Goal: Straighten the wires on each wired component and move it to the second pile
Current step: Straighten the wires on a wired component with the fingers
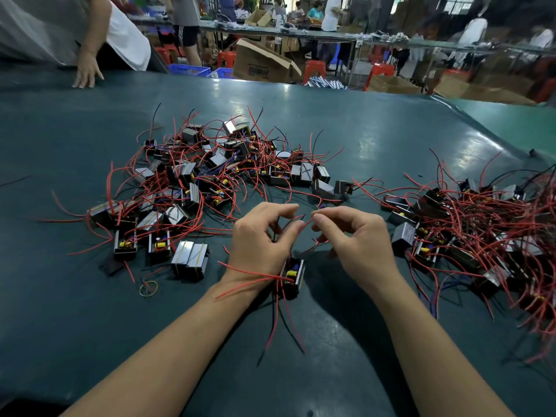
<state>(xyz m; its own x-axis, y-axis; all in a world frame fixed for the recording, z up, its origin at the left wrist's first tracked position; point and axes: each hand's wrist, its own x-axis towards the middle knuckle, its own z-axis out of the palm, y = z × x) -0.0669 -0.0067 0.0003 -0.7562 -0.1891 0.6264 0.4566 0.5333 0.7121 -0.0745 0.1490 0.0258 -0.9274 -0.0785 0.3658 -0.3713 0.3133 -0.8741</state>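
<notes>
A small black wired component [292, 276] with a yellow part inside hangs just below my left hand [261, 236]. Its red and black wires trail down toward me and across my left wrist. My left hand pinches wires of this component between thumb and fingers. My right hand [358, 239] pinches a red wire [307, 224] that runs between both hands. A big tangled pile of components [204, 179] lies ahead on the left. A second pile [481, 230] lies at the right.
The work surface is a dark green mat [346, 127]. A rubber band [148, 288] lies near the left pile. Another person's hand [87, 74] rests on the table's far left edge. Cardboard boxes [264, 63], red stools and benches stand beyond.
</notes>
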